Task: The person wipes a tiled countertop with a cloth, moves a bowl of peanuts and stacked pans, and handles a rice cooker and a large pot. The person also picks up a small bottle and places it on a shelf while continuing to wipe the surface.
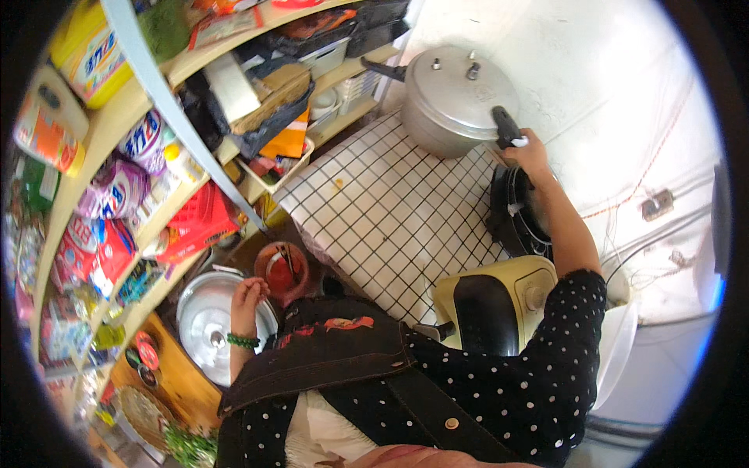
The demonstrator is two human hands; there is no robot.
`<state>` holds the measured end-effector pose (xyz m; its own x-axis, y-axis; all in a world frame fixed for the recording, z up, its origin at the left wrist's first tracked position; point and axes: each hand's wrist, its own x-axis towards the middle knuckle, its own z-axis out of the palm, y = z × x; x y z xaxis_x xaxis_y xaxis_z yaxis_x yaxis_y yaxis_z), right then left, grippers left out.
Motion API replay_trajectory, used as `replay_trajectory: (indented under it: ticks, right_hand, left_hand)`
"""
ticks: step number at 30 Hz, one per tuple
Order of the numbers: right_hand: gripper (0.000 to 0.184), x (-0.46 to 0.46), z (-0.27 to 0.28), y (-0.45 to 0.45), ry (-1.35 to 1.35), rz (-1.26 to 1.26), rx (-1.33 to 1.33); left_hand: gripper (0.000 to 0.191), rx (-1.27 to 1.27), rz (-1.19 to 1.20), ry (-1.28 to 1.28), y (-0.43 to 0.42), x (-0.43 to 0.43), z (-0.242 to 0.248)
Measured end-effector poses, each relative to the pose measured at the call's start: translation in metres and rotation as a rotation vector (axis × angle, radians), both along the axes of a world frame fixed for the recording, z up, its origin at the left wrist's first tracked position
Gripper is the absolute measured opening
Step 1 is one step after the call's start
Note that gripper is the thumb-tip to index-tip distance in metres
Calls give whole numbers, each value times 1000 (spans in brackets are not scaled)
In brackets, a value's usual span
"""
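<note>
My right hand (528, 153) is stretched out at the end of the black side handle (505, 126) of a large metal pressure cooker (450, 111). A small white thing shows between the fingers and the handle; whether the hand grips either cannot be told. With its lid on, the cooker stands at the far edge of a table with a checked cloth (380, 216). My left hand (250, 292) hangs to the left of my body, fingers curled together, with nothing visible in it. Below it is a round metal lid or pan (216, 336), and close by a reddish bucket (281, 269).
A yellow-green appliance with a dial (533, 292) and a black pot-like appliance (512, 205) stand along the table's right side. Packed shelves (111, 137) curve along the left. Cables and a socket (658, 205) are on the wall. A wooden board (175, 380) lies lower left.
</note>
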<state>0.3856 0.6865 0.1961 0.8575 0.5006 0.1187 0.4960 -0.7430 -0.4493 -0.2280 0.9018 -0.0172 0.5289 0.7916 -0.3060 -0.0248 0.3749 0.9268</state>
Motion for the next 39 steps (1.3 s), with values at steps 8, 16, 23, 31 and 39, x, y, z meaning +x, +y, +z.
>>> replay_trajectory:
  ticks: [8, 16, 23, 31, 39]
  right_hand:
    - [69, -56, 56, -11, 218, 328, 186]
    - [64, -180, 107, 65, 337, 643, -181]
    - [66, -332, 58, 176, 317, 969, -372]
    - [54, -494, -130, 254, 409, 1489, -402]
    - [53, -628, -301, 238, 341, 1595, -327]
  left_hand:
    - [29, 202, -267, 321, -33, -42, -30]
    - [32, 98, -394, 395, -68, -60, -54]
    - [32, 85, -183, 367, -98, -100, -52]
    - [34, -13, 44, 411, -151, -153, -59]
    - [29, -79, 321, 572, -220, -212, -76]
